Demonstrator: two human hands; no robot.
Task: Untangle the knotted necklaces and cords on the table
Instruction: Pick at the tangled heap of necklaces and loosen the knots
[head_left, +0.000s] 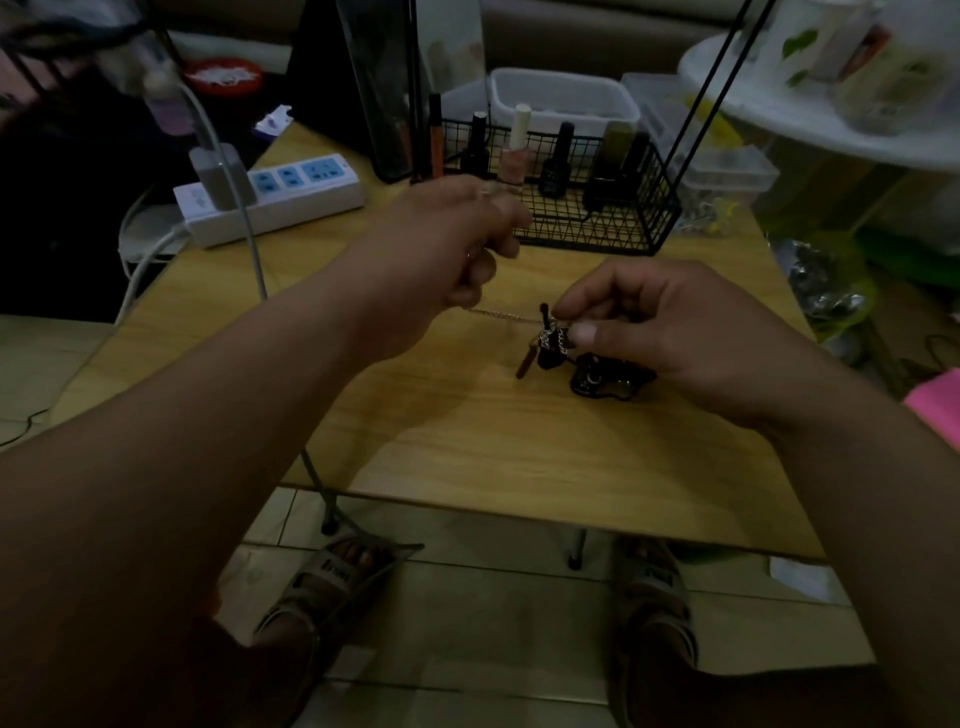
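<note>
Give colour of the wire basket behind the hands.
Black. The wire basket shows best in head view.

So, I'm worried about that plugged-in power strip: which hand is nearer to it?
Left. The left hand is just to the right of the power strip, pinching a thin chain. The right hand is farther right, holding the knot over the table.

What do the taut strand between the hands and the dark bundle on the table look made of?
Strand: likely fine metal chain, pale, glinting, tiny links visible. Bundle: probably black cord, mostly matte with small shiny spots; too dim to confirm.
</note>
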